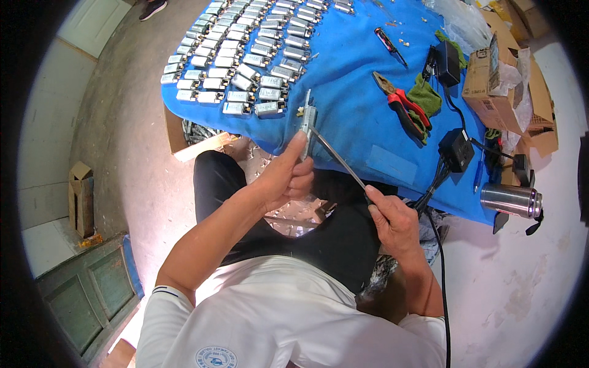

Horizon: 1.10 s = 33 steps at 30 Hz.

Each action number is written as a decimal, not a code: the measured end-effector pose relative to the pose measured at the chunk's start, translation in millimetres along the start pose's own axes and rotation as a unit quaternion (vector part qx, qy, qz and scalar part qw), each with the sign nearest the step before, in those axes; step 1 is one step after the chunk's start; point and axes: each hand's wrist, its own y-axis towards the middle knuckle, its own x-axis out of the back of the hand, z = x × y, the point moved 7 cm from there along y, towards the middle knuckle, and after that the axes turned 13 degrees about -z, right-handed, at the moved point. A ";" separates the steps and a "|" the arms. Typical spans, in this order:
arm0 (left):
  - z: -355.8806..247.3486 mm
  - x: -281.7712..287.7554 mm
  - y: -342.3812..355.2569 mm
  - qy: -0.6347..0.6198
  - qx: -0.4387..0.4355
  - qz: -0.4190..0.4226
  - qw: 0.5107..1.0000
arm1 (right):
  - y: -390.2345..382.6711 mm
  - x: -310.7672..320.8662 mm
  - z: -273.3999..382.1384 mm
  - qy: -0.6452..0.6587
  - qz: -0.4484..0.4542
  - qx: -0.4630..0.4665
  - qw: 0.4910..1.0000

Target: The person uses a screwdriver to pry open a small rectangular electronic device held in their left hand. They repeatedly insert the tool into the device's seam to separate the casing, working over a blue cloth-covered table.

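My left hand (pixel 288 175) grips a narrow grey metal piece (pixel 310 116) upright at the near edge of the blue cloth, its thumb along it. My right hand (pixel 392 218) is closed on the handle of a long thin steel tool (pixel 340 159), whose far end touches or lies just beside the metal piece. Rows of small silver metal cells or parts (pixel 242 73), several in each, cover the back left of the cloth, beyond my left hand.
Red-and-black pliers (pixel 414 116), a small tool (pixel 389 46), black power adapters (pixel 455 151) with cables and a steel flask (pixel 509 199) lie on the blue-covered table (pixel 377 162). An opened cardboard box (pixel 481 95) is at right. A person's shoe (pixel 153 9) shows at the top left.
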 end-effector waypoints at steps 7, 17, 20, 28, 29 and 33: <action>5.0 -2.5 3.7 0.016 -0.007 -0.021 1.000 | 0.7 3.6 -3.2 0.002 0.025 -0.027 0.999; 4.9 -6.2 7.3 0.042 -0.030 -0.006 0.999 | -6.9 1.6 -2.4 0.101 0.083 -0.189 0.973; 4.7 -5.0 8.4 0.046 -0.037 -0.011 0.998 | -12.8 0.1 -4.4 0.150 0.115 -0.290 0.938; 0.8 -1.4 7.4 0.048 -0.041 -0.048 0.997 | -33.2 -17.7 -6.2 0.345 0.103 -0.491 0.793; 1.9 -1.9 7.6 0.036 -0.035 -0.048 0.998 | -38.3 -21.4 -7.4 0.358 0.097 -0.508 0.778; 4.8 -2.5 6.3 0.002 -0.017 -0.034 0.999 | -18.1 -11.6 10.6 -0.012 0.008 -0.067 0.998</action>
